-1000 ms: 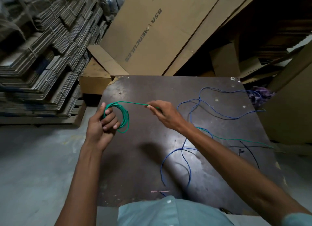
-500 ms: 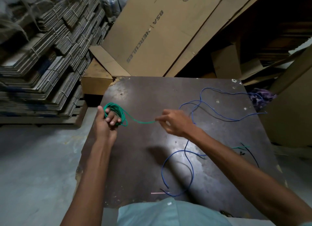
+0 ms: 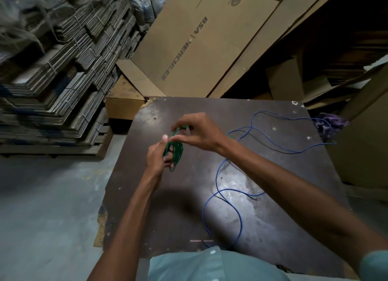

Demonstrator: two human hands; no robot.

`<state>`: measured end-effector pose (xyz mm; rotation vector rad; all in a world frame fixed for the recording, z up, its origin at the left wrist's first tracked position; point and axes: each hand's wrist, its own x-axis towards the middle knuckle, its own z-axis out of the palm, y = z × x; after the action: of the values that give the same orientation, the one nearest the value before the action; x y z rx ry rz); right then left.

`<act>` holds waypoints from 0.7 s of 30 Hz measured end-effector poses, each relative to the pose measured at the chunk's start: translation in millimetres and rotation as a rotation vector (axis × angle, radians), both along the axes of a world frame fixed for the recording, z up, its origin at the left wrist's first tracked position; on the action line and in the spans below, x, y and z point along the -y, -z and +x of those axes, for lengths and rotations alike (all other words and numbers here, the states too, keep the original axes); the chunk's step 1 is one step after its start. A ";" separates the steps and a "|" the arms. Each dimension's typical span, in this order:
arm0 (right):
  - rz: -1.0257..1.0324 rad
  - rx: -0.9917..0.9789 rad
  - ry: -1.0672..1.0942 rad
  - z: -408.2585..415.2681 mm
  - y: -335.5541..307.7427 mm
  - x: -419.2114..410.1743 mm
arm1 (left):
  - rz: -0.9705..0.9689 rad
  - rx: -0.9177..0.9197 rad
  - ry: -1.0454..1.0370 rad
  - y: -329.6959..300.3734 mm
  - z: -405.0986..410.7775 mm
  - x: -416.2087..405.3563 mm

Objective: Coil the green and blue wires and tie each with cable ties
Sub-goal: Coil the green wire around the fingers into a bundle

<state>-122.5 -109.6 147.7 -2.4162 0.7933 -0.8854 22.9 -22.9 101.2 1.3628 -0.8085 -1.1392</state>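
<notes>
Head view, looking down over a dark, scuffed worktop [image 3: 159, 213]. Left hand [image 3: 157, 157] raised above the worktop's left half, fingers [image 3: 168, 159] curled through a small coil of green wire [image 3: 176, 152] and gripping it, thumb up along the coil's left side. Right hand [image 3: 196, 131] directly above and touching the same coil, thumb and fingers pinching the green strand at the coil's top. A short green stretch visible past the right wrist; its far end hidden behind the forearm. Blue wire [image 3: 218, 182] lying loose and uncoiled on the worktop's right half: 1 large loop near the front edge, long strands wandering toward the far right corner. Purple cloth [image 3: 329, 124] bunched at that far right edge, touching the blue strands. A thin pale strip [image 3: 201, 240] near the front edge, too small to identify. Flattened cardboard box [image 3: 201, 41] printed "BSA HERCULES" leaning behind the worktop. Bundled stacks of flat cardboard [image 3: 63, 70] at left on the floor.
</notes>
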 end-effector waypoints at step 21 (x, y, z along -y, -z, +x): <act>0.347 0.127 0.157 -38.6 20.7 26.8 | -0.009 -0.407 0.420 -26.8 25.1 -13.8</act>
<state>-161.1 -136.5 126.9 -1.9993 1.0071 -0.8681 48.0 -9.1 128.0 0.9236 -0.8138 -1.6715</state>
